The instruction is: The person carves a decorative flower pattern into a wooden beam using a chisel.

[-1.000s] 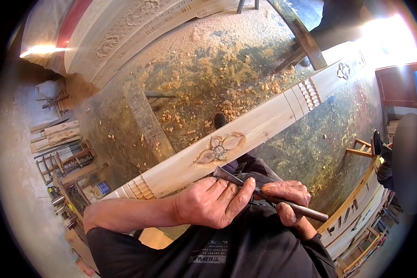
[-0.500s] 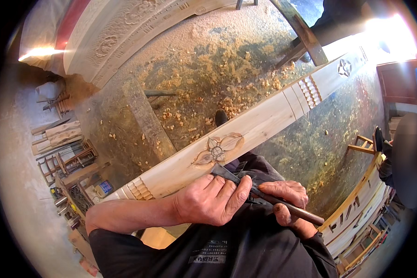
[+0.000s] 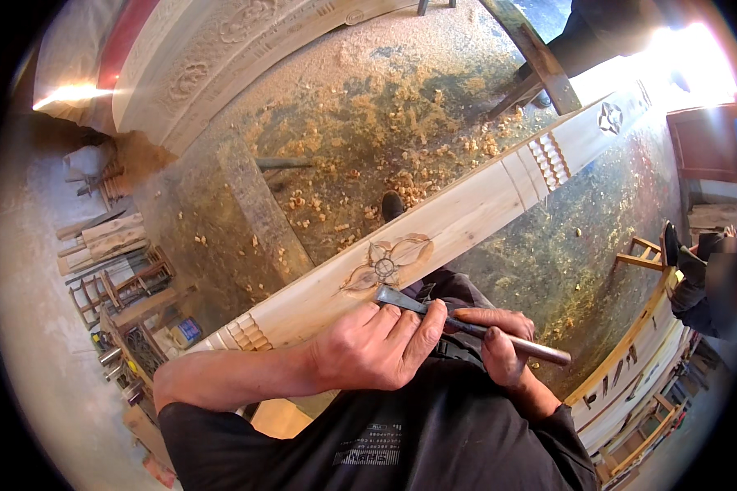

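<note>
A long pale wooden beam (image 3: 458, 214) runs diagonally across the view, from lower left to upper right. Carved into its face is a flower (image 3: 385, 268) with a round centre and pointed petals. My left hand (image 3: 377, 344) is closed around the lower shank of a chisel (image 3: 540, 352), its knuckles close to the beam. The flat metal blade rests at the flower's lower edge. Farther back, my right hand (image 3: 499, 340) wraps the round wooden handle, whose end sticks out to the right.
Wood shavings (image 3: 401, 184) lie on the floor beyond the beam. A trestle (image 3: 540, 69) supports its far end. At left stand tools and a crate (image 3: 147, 348). A large carved panel (image 3: 213, 61) leans at upper left. Another person (image 3: 696, 278) is at the right edge.
The chisel's handle has swung slightly upward and away from my body, my right hand moving with it. Its blade now shows more of its flat face. The left hand barely moved.
</note>
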### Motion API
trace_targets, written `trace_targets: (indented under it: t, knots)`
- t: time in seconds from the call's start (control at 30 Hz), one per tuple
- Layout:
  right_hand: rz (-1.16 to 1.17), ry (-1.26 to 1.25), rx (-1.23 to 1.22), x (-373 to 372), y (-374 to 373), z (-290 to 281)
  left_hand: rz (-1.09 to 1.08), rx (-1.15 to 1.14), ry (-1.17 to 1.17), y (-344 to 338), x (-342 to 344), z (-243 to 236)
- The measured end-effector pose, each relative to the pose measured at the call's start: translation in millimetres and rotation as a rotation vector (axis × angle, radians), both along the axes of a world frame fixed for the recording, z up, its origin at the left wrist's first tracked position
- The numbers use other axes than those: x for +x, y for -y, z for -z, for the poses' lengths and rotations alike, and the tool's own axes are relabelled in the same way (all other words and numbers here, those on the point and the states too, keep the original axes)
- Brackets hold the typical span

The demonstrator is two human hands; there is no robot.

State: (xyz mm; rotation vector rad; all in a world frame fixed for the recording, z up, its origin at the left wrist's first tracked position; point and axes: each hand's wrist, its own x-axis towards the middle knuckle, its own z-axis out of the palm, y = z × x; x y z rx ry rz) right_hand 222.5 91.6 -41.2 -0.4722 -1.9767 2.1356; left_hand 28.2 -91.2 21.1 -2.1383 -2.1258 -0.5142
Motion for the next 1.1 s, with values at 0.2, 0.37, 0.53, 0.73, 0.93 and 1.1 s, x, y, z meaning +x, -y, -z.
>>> trace_targets:
  t: [0.2, 0.37, 0.53, 0.73, 0.93, 1.1]
  knots:
    - [-0.154, -0.200, 0.164, -12, -9, -14, 0.003, 0.061, 0.002, 6, 1, 2]
    - [-0.188, -0.229, 0.197, -19, -10, -23, 0.060, 0.070, 0.006, 8, -5, -5]
    - [-0.178, -0.193, 0.179, -9, -13, -21, 0.063, 0.038, -0.034, 8, 1, -4]
    - [-0.131, -0.119, 0.199, -3, -7, -19, 0.048, 0.065, -0.068, 7, -1, 3]
    - [-0.049, -0.170, 0.189, -2, 4, -14, 0.028, 0.077, -0.041, 6, 1, 4]
    - [0.021, -0.240, 0.195, -7, 14, -9, 0.035, 0.046, -0.031, 7, 0, 0]
